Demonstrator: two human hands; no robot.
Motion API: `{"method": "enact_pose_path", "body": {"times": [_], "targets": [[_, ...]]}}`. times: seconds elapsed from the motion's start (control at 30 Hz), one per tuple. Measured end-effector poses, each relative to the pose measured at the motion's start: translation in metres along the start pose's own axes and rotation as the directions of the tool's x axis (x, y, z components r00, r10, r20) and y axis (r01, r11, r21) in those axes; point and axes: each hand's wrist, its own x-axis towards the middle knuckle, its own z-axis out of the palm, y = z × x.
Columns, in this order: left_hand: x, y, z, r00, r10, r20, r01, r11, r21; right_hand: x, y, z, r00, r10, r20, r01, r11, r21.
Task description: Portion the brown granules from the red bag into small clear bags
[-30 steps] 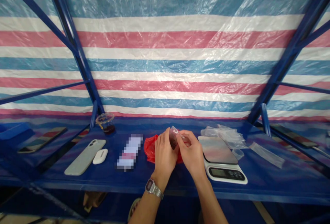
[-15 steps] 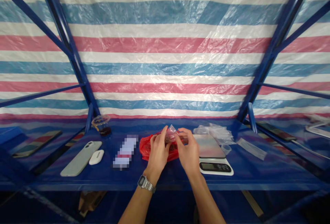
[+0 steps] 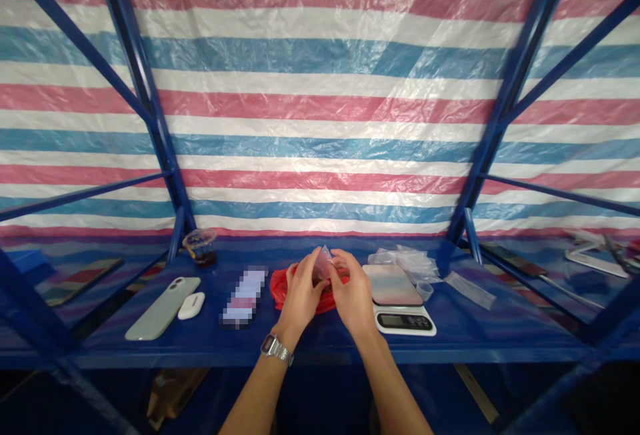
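Observation:
Between my hands, over a red plastic bag (image 3: 280,287), is a small clear plastic bag (image 3: 325,262). My left hand (image 3: 300,295), with a silver watch (image 3: 277,348) on its wrist, pinches the clear bag's left side. On the other side, my right hand (image 3: 354,293) has its thumb and fingers closed on the same bag. The red bag lies on the blue shelf under both hands, its dark contents mostly hidden. Just right of my right hand stands a white kitchen scale (image 3: 397,296) with a metal plate.
Several clear bags (image 3: 407,263) lie behind the scale, near a small plastic cup (image 3: 425,289) and a flat clear bag (image 3: 470,289). At left are a phone (image 3: 163,308), a white earbud case (image 3: 191,305), a blurred-out phone (image 3: 245,296) and a tub with dark contents (image 3: 201,248). Blue posts (image 3: 165,135) flank the shelf.
The camera view has tilted up and shifted slightly right. Both hands stay over the red bag, still holding the small clear bag, with only slight finger movement.

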Motion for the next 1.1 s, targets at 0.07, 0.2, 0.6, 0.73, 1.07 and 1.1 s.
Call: {"method": "enact_pose_path", "body": {"times": [0.07, 0.2, 0.6, 0.73, 1.07, 1.1], "targets": [[-0.001, 0.000, -0.001, 1.000, -0.011, 0.010, 0.011, 1.000, -0.011, 0.000, -0.004, -0.001, 1.000, -0.008, 0.021, 0.008, 1.000, 0.009], [-0.001, 0.004, -0.003, 1.000, -0.010, 0.002, 0.010, 1.000, -0.021, 0.000, -0.011, -0.002, 0.999, -0.029, 0.014, 0.029, 0.999, -0.021], [0.002, 0.008, -0.010, 0.999, 0.035, -0.009, -0.035, 0.999, 0.001, 0.003, -0.009, -0.008, 0.997, -0.071, -0.007, 0.070, 0.994, -0.088], [0.000, 0.007, -0.011, 0.993, 0.120, -0.019, -0.119, 0.992, 0.047, 0.001, 0.000, -0.010, 0.995, -0.092, 0.045, 0.099, 0.981, -0.166], [0.001, 0.022, -0.041, 0.984, 0.062, -0.169, -0.012, 0.959, 0.282, 0.053, 0.033, -0.091, 0.957, 0.006, -0.290, -0.115, 0.926, -0.359], [0.000, 0.022, -0.046, 0.978, -0.017, -0.207, 0.087, 0.939, 0.334, 0.065, 0.046, -0.109, 0.948, 0.033, -0.318, -0.177, 0.883, -0.435]]}}
